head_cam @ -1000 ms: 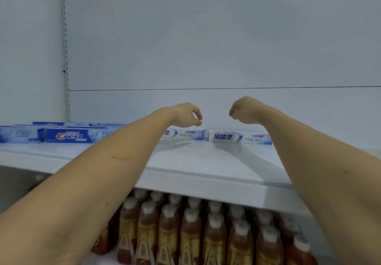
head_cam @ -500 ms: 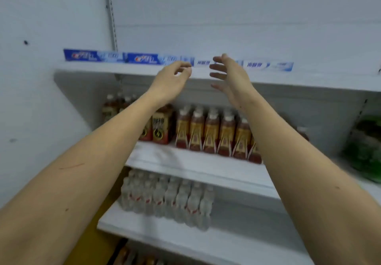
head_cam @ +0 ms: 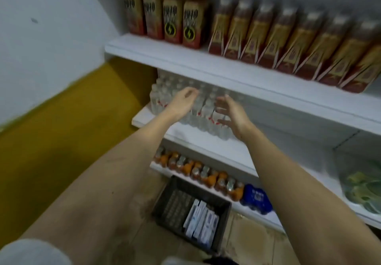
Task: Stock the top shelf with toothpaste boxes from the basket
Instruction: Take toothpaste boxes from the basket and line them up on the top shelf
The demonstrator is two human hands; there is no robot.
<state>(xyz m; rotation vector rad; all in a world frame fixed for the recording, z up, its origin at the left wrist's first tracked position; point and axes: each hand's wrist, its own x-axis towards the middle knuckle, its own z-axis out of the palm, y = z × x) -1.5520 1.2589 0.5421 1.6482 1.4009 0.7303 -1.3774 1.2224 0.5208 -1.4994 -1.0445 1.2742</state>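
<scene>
both hands empty, mid-frame before the clear bottles (head_cam: 181, 108): left hand (head_cam: 182, 102) loosely curled, right hand (head_cam: 232, 113) with fingers spread. dark basket (head_cam: 165, 198) low centre on the floor; toothpaste boxes (head_cam: 201, 221) in its right half, long axes running lower right to upper left, leaning together.

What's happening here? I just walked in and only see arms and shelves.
A person is stocking shelves. Both hands are empty right now: the left hand and right hand hang open in front of the clear bottles. On the floor below, the dark basket holds a few toothpaste boxes to be picked up next. The top shelf is out of view.
</scene>
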